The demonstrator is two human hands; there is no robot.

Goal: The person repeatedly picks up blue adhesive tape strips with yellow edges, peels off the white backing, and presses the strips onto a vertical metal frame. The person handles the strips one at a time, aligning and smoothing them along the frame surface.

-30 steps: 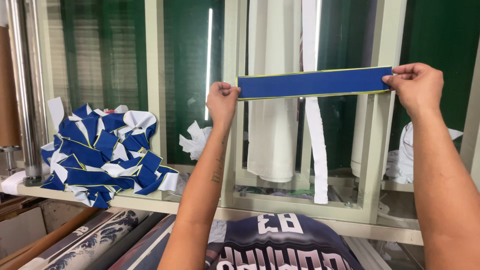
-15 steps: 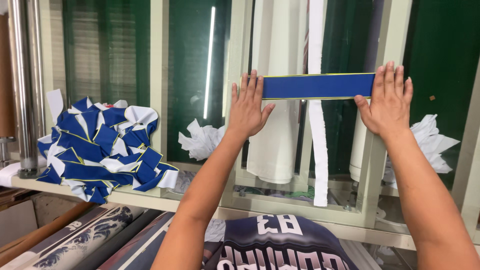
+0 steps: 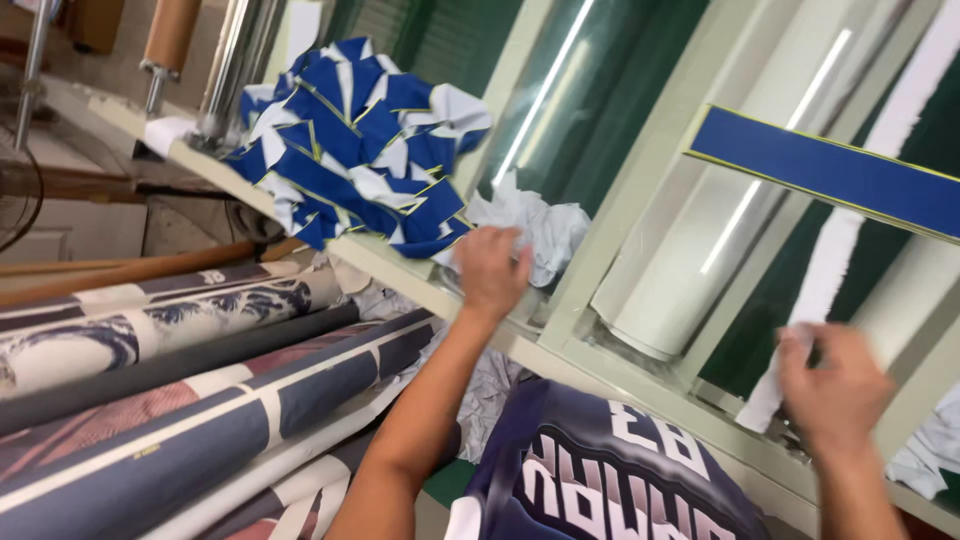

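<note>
My left hand reaches up to the ledge, its fingertips at the lower edge of a heap of blue strips with white backing and beside crumpled white paper. Nothing shows in its grip. My right hand is lower right, blurred, in front of a hanging white paper strip; its fingers look loosely curled and I cannot tell whether it holds anything. A long blue strip with yellow edging lies flat against the pale window frame above it, touched by neither hand.
Rolls of printed fabric lie lower left on a machine. A dark printed jersey piece sits below my arms. Metal rollers and a cardboard tube stand at the upper left. Green glass panes fill the frame.
Both hands have left the long blue strip, which stays on the frame. My left hand moved down-left to the heap, my right hand dropped, and my view swung and tilted.
</note>
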